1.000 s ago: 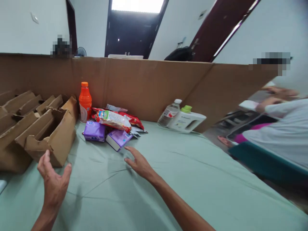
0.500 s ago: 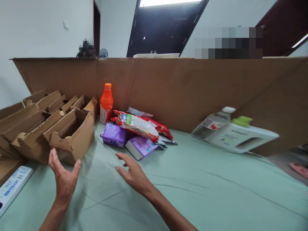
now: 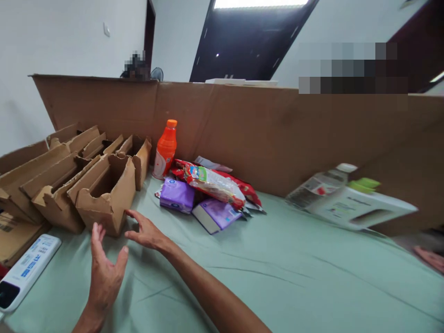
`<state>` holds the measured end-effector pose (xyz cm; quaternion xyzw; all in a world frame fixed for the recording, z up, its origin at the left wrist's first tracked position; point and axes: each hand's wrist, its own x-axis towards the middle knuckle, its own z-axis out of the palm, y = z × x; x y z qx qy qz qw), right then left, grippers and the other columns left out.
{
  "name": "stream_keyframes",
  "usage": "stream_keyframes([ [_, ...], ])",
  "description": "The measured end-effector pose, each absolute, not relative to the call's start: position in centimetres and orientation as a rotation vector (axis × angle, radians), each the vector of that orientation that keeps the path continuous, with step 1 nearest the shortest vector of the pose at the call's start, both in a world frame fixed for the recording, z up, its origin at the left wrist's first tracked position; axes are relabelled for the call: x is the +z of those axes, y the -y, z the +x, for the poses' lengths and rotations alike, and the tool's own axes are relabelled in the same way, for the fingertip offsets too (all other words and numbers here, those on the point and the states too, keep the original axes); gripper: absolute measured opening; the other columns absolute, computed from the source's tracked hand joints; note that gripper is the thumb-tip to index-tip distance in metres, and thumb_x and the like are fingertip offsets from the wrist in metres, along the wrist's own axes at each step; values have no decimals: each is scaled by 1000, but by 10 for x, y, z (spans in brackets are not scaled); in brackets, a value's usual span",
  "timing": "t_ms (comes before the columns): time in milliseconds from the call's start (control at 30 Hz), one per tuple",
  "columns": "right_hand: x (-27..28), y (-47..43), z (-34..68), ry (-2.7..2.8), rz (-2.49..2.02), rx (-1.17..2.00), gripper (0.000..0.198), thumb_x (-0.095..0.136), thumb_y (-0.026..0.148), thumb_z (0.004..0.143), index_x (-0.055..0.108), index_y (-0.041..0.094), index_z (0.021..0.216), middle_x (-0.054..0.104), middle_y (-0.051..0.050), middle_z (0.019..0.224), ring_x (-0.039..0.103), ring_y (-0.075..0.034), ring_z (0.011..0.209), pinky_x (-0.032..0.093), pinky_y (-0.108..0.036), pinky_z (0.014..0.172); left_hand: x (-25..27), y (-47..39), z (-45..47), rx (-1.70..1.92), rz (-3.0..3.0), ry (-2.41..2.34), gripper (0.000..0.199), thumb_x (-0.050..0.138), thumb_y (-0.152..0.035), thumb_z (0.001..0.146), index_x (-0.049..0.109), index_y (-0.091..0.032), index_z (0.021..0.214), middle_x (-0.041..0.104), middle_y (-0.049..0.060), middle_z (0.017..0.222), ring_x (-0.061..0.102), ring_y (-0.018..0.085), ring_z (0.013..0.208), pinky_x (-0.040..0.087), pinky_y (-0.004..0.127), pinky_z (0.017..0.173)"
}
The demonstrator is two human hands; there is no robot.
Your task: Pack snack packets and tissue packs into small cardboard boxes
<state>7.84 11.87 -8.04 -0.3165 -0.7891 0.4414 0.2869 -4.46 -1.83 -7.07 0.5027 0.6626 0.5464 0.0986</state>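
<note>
1. Head view: I find the left hand [image 3: 107, 273] with thumb and fingers parted and nothing between them. Its fingertips overlap the lower front of a brown, open-topped cardboard bin with a notched front panel [image 3: 116, 201]; I cannot tell whether they touch it.

2. Right hand [image 3: 147, 235]: likewise unloaded, thumb apart from the fingers, palm side toward the bin. Its leading fingertip lies at the bin's right lower edge, touching or just beside it. I judge that this spacing, one hand at the front and one at the flank, suits a hold on both sides.

3. Bin position: it stands upright on the pale green cloth [image 3: 270, 263], at the right end of the front row, beside a matching brown cardboard bin [image 3: 58, 210]. Close packing probably keeps the thin walls from splaying.

4. Right of the bins, I record a bright orange bottle with an orange cap [image 3: 165, 150], upright near the tall brown cardboard screen [image 3: 263, 134], which likely serves as a backstop.

5. A shiny red-and-clear plastic packet [image 3: 215, 185] lies across a heap, apparently propped by two purple soft-wrapped rectangular packs [image 3: 176, 195] beneath its near edge.

6. Well apart to the right, a white jug with a green cap [image 3: 378, 206] partly covers a clear bottle with a white cap [image 3: 317, 187].
</note>
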Motion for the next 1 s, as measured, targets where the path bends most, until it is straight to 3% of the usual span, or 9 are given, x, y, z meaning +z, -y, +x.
stream_keyframes([
  [200,-99,-102,138,2024,-1005,992,55,73,23,77,68,25,132,64,-10,144,56,-29,137,39,-50,119,-67,35,-43,1470,1660,-1871,61,60,-42,95,44,-22,150,50,19,150,50,38,141,43,65,114],
  [300,-107,-113,200,1919,-1160,898,51,69,24,77,69,22,128,68,-13,136,63,-30,127,46,-54,113,-65,39,-35,1402,1736,-1803,54,58,-39,95,50,-22,145,51,17,148,53,35,139,47,60,114],
  [433,-115,-122,262,1784,-1312,791,51,61,27,81,66,19,131,69,-16,132,69,-29,115,53,-53,102,-60,30,-18,1331,1809,-1708,54,60,-35,93,53,-24,145,49,14,151,53,34,139,49,56,112],
  [567,-129,-89,275,1772,-1315,727,48,66,32,80,70,23,127,68,-13,138,67,-29,122,58,-47,97,-56,-25,-1,1310,1865,-1624,65,68,-31,90,46,-24,151,51,13,151,54,33,136,46,56,114],
  [800,-156,-44,278,1701,-1355,546,41,58,29,87,71,21,125,65,-16,142,61,-30,134,48,-53,114,-62,-152,53,1290,1906,-1676,42,68,-36,99,58,-19,137,58,12,142,62,30,123,55,54,102],
  [1000,-166,-41,277,1731,-1338,483,39,58,28,87,72,20,123,66,-16,141,62,-31,132,48,-56,113,-80,-134,77,1289,2042,-1721,44,68,-37,99,57,-19,138,58,12,143,62,31,124,54,55,102],
])
